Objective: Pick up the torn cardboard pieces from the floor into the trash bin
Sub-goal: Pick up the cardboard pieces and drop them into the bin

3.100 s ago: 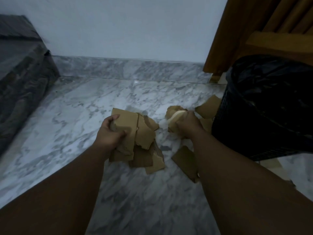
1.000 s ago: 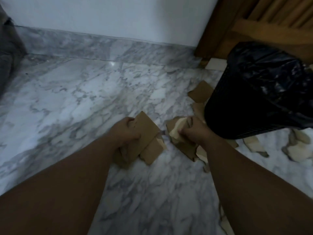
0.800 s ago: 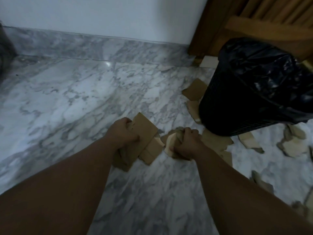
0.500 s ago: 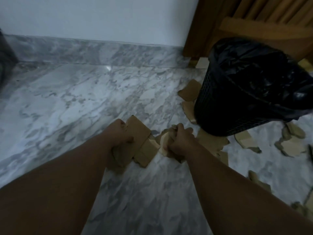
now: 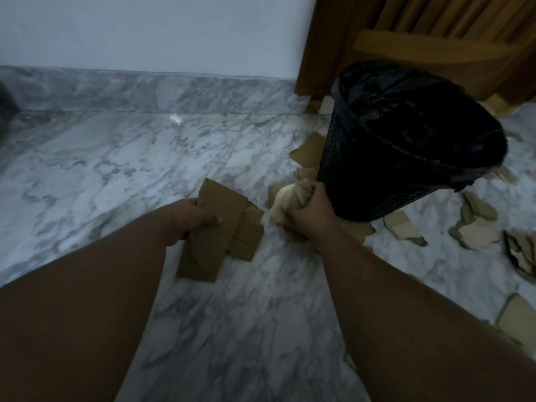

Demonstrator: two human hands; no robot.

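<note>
The left hand (image 5: 191,217) grips a stack of flat brown cardboard pieces (image 5: 211,236), thumb curled over the top sheet, above the marble floor (image 5: 116,169). The right hand (image 5: 307,210) clutches a crumpled wad of torn cardboard (image 5: 285,198), fingers wrapped around it, just beside the black trash bin (image 5: 406,146). More loose scraps (image 5: 475,227) lie on the floor around the bin's base and toward the right edge.
</note>
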